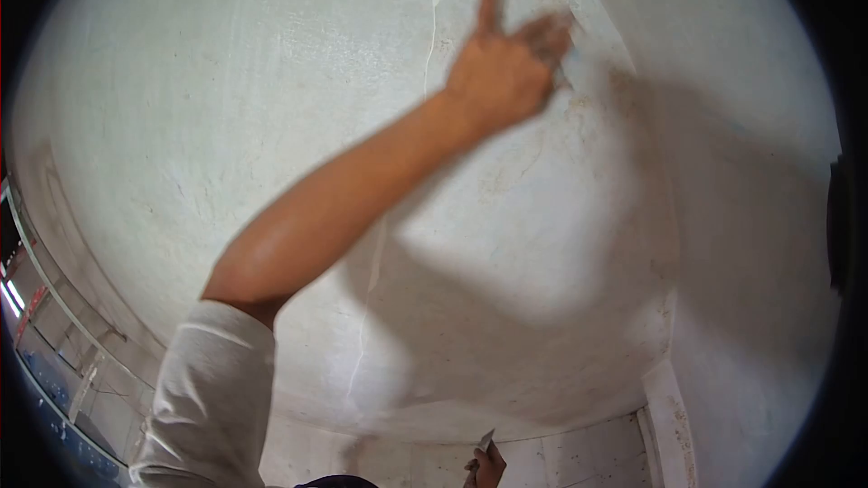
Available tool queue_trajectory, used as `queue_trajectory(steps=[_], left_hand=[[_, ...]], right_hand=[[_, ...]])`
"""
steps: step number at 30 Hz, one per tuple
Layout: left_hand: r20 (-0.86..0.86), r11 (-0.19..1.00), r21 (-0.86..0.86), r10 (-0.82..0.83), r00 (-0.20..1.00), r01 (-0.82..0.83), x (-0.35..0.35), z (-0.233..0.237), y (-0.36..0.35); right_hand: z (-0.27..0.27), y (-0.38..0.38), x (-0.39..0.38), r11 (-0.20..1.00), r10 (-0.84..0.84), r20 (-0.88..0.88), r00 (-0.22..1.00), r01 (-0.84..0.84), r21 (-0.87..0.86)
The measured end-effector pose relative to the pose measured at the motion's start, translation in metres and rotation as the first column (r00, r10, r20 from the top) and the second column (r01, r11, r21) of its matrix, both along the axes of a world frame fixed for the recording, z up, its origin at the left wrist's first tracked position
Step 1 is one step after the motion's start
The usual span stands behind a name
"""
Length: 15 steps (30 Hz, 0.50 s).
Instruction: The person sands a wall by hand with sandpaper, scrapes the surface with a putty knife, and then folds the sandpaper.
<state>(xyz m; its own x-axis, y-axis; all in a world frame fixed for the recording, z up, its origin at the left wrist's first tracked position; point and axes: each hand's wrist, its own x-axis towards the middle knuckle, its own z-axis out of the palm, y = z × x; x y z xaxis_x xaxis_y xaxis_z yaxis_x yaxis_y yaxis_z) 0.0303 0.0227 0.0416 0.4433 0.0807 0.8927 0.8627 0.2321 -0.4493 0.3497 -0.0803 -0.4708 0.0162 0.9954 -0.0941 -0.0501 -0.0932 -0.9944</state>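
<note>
My left hand point(511, 68) is raised against the pale wall point(298, 63), near a crack and flaking patches. One finger points up, apart from the others, which bend toward the right and are blurred; nothing is plainly held. A light grey sleeve point(217, 380) covers the upper arm at the lower left. At the bottom edge, my right hand point(488, 468) is closed on a small flat metal scraper point(486, 439), its blade tilted up. Only part of this hand shows.
Metal framing point(68, 307) with blue-stained boards stands at the far left. A wall corner runs down the right side. The arm's shadow falls across the wall. Something dark point(336, 482) edges in at the bottom.
</note>
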Motion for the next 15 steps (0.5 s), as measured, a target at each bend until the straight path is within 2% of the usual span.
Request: queue_trajectory(steps=[1, 2, 3, 5, 7, 9, 11, 12, 15], left_hand=[[0.027, 0.996, 0.08, 0.038, 0.999, -0.04, -0.01, 0.021, -0.007], [0.159, 0.998, 0.064, -0.027, 0.987, 0.017, -0.015, 0.04, -0.01], [0.156, 0.998, 0.064, -0.034, 0.987, 0.024, -0.008, 0.04, -0.007], [0.184, 0.985, 0.134, 0.08, 0.98, -0.106, 0.017, 0.028, 0.003], [-0.04, 0.992, 0.047, -0.114, 0.993, 0.116, 0.021, -0.006, 0.019], [-0.03, 0.988, -0.07, -0.138, 0.99, 0.136, 0.008, 0.004, 0.009], [0.028, 0.996, 0.07, -0.053, 0.998, 0.051, 0.001, 0.032, 0.004], [0.072, 0.985, 0.153, -0.087, 0.994, 0.075, -0.003, 0.047, 0.007], [0.123, 0.966, 0.243, -0.121, 0.985, 0.088, 0.006, 0.036, 0.018]], right_hand=[[0.002, 0.012, 0.0, 1.0, -0.009, 0.006, 1.0, 0.009, 0.009], [0.0, 0.024, 0.0, 1.0, 0.026, -0.02, 0.999, -0.026, -0.018], [0.005, 0.03, -0.004, 0.997, 0.062, -0.054, 0.997, -0.065, -0.047], [0.021, 0.035, -0.007, 0.996, 0.078, 0.006, 0.997, -0.078, -0.037], [0.035, 0.039, -0.011, 0.989, 0.145, 0.111, 0.983, -0.149, 0.028], [0.039, 0.038, -0.014, 0.986, 0.155, 0.108, 0.982, -0.161, 0.05], [0.036, 0.039, -0.022, 0.996, 0.09, -0.159, 0.983, -0.093, -0.013], [0.032, 0.038, -0.023, 0.991, 0.119, -0.145, 0.982, -0.127, -0.044], [0.032, 0.037, -0.023, 0.983, 0.132, -0.178, 0.975, -0.152, -0.105]])
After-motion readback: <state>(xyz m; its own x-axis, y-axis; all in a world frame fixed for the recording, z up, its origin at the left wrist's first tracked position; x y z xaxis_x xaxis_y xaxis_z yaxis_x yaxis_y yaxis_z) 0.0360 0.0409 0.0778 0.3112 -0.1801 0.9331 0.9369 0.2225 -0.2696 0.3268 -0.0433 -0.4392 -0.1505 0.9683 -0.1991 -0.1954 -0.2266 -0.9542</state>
